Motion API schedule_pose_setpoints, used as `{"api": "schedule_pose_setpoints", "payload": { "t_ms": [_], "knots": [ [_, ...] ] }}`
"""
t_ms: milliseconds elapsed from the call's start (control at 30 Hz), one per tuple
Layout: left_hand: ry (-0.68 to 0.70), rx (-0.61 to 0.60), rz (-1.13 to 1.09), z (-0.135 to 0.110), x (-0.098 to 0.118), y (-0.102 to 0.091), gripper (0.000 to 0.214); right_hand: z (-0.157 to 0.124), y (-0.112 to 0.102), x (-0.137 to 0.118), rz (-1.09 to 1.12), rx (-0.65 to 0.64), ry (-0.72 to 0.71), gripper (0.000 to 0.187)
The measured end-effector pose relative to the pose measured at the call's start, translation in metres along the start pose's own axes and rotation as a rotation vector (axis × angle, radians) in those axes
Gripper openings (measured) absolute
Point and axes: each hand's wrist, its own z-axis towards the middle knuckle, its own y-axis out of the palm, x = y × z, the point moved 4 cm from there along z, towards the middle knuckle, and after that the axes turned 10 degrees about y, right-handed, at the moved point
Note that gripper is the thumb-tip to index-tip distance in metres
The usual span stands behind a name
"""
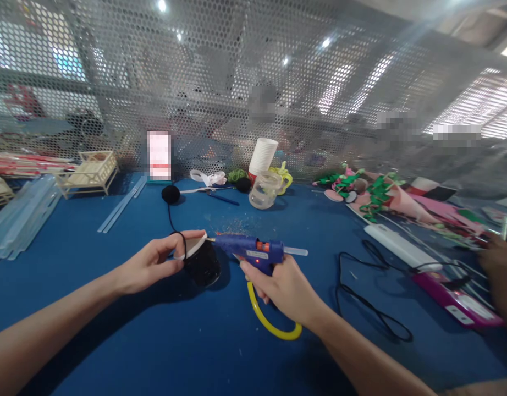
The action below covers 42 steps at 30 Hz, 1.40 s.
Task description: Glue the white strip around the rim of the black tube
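My left hand [160,258] grips a white-rimmed paper cup [203,269] tilted on its side, its wall covered in black that looks like wound yarn. A black yarn strand [171,220] passes over my left fingers and leads back to a black yarn ball [170,193]. In my right hand [284,283] is a blue hot glue gun [241,247], its small red light lit. The metal nozzle is at the cup's rim; whether it touches, I cannot tell. A clear glue stick [296,251] juts from the gun's rear. Below the grip curves a yellow tube [264,322].
Stacked paper cups [263,157] and a clear plastic jar [264,191] stand at the back. Glue sticks [26,220] lie left, near a small wooden bed [88,173]. On the right are a purple power strip [451,300], a black cord [371,302] and another person's hand [501,264].
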Motion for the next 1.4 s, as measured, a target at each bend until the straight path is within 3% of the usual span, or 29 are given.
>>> {"api": "schedule_pose_setpoints", "payload": {
  "t_ms": [200,433,700,833,933,1167,1300,1400],
  "knots": [
    [-0.009,0.001,0.025,0.001,0.001,0.000,0.024,-0.002,0.002,0.002,0.009,-0.035,0.058,0.020],
    [-0.015,0.008,0.028,0.001,0.001,0.000,0.025,-0.003,0.002,0.002,0.002,-0.013,0.013,0.019],
    [-0.006,0.038,0.028,0.002,0.002,0.000,0.024,0.003,-0.005,-0.001,0.150,-0.111,-0.009,0.021],
    [0.005,0.031,0.082,0.000,0.002,-0.001,0.019,0.026,-0.023,0.011,0.289,0.074,0.072,0.015],
    [0.044,0.010,0.184,-0.001,0.005,-0.001,0.014,0.046,-0.032,0.022,0.272,0.199,0.114,0.013],
    [0.127,-0.054,0.501,-0.003,0.021,0.008,0.009,0.076,-0.028,0.040,0.054,0.244,0.210,0.030],
    [0.215,-0.109,0.588,-0.005,0.029,0.016,0.009,0.075,-0.032,0.030,-0.117,0.325,0.143,0.036],
    [0.248,-0.123,0.603,-0.006,0.031,0.019,0.010,0.060,-0.030,0.001,-0.214,0.394,-0.016,0.030]
  ]
}}
